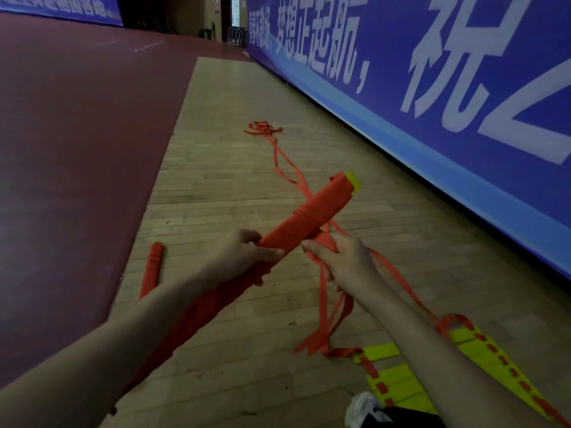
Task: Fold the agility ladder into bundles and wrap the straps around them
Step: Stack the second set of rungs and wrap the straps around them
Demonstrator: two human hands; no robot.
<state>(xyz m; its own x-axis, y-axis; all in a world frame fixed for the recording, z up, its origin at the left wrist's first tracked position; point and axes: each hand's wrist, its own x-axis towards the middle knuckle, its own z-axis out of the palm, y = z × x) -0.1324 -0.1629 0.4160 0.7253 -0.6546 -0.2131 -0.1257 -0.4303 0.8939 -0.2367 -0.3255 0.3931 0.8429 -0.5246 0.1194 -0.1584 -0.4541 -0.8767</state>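
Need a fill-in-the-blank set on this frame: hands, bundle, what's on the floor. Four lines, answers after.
1. The left hand grips the bundle, which is wrapped in ____ strap.
2. The rung tip poking out of the bundle's far end is ____.
3. The loose strap is held by the ____ hand.
4. A second wrapped bundle lies on the floor to the ____ of the held one.

Missing words: orange; yellow; right; left.

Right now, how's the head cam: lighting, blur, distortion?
Head view: dim, flat indoor light, no harsh glare or hard shadows; strong wide-angle bend, the banner tilts and curves; overall soft, left hand and right hand slightly smeared; wrapped bundle readable, straps fuzzy at their far end.
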